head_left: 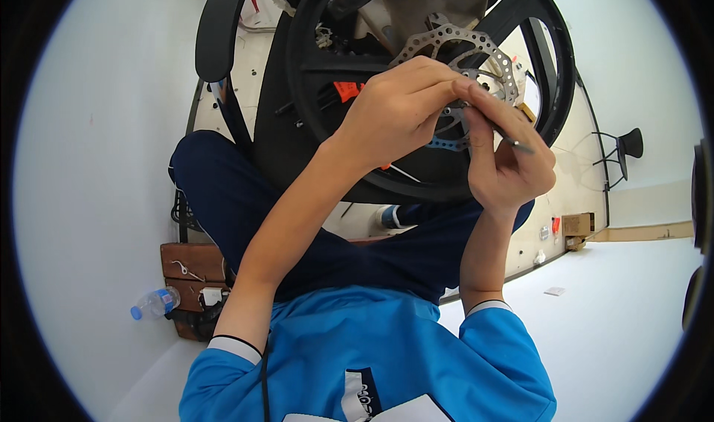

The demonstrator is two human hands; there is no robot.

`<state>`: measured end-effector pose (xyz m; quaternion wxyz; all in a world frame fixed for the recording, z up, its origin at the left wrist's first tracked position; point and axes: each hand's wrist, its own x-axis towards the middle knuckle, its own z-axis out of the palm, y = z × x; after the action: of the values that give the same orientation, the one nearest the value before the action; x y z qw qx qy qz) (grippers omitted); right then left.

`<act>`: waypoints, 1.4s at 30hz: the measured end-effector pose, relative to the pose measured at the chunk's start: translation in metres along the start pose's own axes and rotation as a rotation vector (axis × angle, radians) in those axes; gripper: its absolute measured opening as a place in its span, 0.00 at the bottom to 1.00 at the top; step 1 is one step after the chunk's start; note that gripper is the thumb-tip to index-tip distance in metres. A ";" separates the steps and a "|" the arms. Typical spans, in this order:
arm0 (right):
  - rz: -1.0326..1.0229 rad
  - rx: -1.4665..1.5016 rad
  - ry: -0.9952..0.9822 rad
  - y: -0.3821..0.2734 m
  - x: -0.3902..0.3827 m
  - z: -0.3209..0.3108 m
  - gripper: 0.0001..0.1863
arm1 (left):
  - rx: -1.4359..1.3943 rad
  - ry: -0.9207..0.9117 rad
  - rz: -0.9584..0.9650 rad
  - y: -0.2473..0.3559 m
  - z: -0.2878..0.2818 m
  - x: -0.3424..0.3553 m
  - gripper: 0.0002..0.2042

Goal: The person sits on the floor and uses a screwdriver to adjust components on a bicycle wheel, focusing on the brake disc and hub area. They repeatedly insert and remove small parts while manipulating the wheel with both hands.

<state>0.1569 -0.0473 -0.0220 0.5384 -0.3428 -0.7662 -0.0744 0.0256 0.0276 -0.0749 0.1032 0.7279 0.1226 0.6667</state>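
A black spoked wheel (563,65) lies in front of me on a black chair seat (269,135). At its middle sits a silver perforated brake disc (446,33), partly covered by my hands. My right hand (513,173) is closed on a thin dark rod that looks like a hex key (520,146); one end sticks out past the fingers. Over the disc's near left side, my left hand (398,109) is closed in a pinch, its fingertips meeting those of the right hand near the hub. What the left fingertips hold is hidden.
An orange-red handled tool (346,91) lies between the spokes. A black armrest (223,31) rises at the left. Lower left are a brown case (195,260) and a plastic bottle (158,303). Cardboard boxes (576,225) and a black chair (631,144) stand to the right.
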 end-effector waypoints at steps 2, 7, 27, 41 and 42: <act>-0.015 -0.026 -0.053 0.000 0.003 -0.005 0.12 | -0.015 -0.009 -0.005 0.000 0.000 0.002 0.14; -0.112 -0.063 0.044 0.009 -0.001 -0.003 0.13 | -0.022 0.021 -0.025 0.003 -0.010 0.001 0.13; -0.077 -0.032 0.064 -0.008 0.005 0.010 0.11 | 0.002 0.046 0.018 0.009 -0.011 0.002 0.15; 0.210 -0.244 -0.488 0.034 0.042 -0.074 0.06 | 0.031 -0.124 -0.107 0.000 -0.035 0.029 0.11; 0.203 -0.314 -0.554 0.033 0.048 -0.076 0.06 | 0.044 -0.164 -0.112 0.001 -0.031 0.033 0.11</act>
<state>0.2267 -0.0381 0.0431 0.2546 -0.5034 -0.8247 -0.0417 -0.0022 0.0365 -0.0404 0.1340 0.7740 0.1686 0.5954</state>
